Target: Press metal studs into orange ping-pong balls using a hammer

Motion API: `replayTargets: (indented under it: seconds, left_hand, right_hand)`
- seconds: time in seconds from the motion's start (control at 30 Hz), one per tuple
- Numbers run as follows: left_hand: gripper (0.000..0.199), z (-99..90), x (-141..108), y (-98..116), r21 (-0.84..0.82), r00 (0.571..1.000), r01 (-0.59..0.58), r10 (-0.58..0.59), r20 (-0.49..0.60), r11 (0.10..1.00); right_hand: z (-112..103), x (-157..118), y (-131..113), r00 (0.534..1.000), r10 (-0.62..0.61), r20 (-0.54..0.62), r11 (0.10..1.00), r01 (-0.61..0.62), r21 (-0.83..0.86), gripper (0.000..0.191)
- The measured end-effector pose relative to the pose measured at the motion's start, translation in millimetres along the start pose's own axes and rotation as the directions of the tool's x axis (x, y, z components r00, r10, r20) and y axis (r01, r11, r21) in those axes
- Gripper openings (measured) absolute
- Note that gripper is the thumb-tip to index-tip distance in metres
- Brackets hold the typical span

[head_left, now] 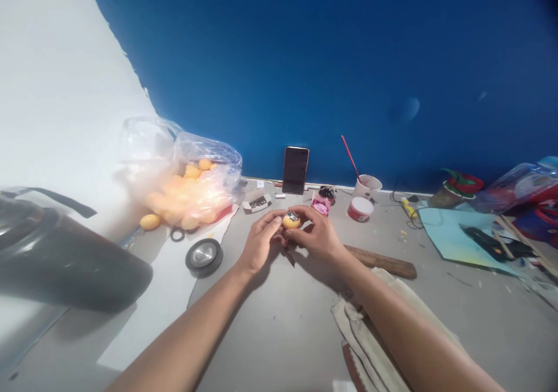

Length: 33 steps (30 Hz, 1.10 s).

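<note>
Both forearms reach in from the bottom edge and converge near the middle of the table, with the wrists bent slightly inward and the hands facing each other. The left hand pinches the left side of a small yellow-orange ball, its thumb and fingers curled. The right hand grips the ball's right side, thumb low and index finger arched over the top. The ball's upper part is covered in shiny silver; it sits between the two sets of fingertips, above the table. A thin, dark pointed piece shows just below the fingers; whether it is held is unclear.

Beyond the hands, an open white box holds small metallic pieces. A pink container stands just beside a tub of black material. A paper cup has a red stick leaning in it, and a red tub with a whitish top stands in front of it. On the left, a clear plastic bag contains many yellow-orange balls. An upright phone leans near the blue wall.
</note>
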<state>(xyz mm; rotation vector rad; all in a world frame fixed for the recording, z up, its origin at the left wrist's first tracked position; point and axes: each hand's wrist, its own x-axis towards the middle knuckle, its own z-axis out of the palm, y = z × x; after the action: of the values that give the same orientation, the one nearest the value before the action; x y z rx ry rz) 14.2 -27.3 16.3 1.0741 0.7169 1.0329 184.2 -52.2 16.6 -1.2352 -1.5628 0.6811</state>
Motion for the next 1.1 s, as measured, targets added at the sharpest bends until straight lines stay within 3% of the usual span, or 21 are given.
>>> replayTargets:
  seconds: [0.1, 0.23, 0.37, 0.7, 0.87, 1.0, 1.1]
  left_hand:
    - [0.040, -0.5, 2, -1, -0.022, 0.999, 0.020, -0.021, -0.037, 1.000]
    - [0.039, 3.1, 1, 0, -0.013, 0.998, -0.002, 0.001, -0.064, 1.000]
    - [0.030, 5.4, 1, -2, 0.047, 0.993, -0.044, 0.049, -0.108, 0.998]
    - [0.029, 9.1, 0, -6, 0.051, 0.991, -0.006, 0.012, -0.134, 0.999]
    - [0.034, 5.3, 2, -3, 0.099, 0.968, 0.035, -0.010, -0.251, 0.995]
    - [0.027, -3.8, 7, 3, -0.060, 0.957, -0.002, -0.016, -0.290, 0.998]
    - [0.028, -8.0, 11, 6, -0.164, 0.953, 0.073, -0.117, -0.280, 0.984]
  right_hand:
    - [-1, 0, -4, 0.998, 0.062, 0.022, 0.994, -0.064, 0.089, 0.042]
    - [-1, 0, -1, 0.999, 0.036, 0.039, 0.996, -0.039, 0.086, 0.038]
    - [1, 0, 8, 0.998, -0.045, 0.050, 0.999, 0.046, -0.018, 0.039]
    - [1, 0, 12, 0.985, -0.165, 0.048, 0.965, 0.171, -0.198, 0.041]
    - [2, -3, 17, 0.982, -0.163, 0.097, 0.941, 0.184, -0.284, 0.044]
    - [3, -3, 21, 0.983, -0.156, 0.100, 0.917, 0.182, -0.356, 0.022]
    - [5, -1, 23, 0.971, -0.178, 0.162, 0.904, 0.226, -0.363, 0.016]
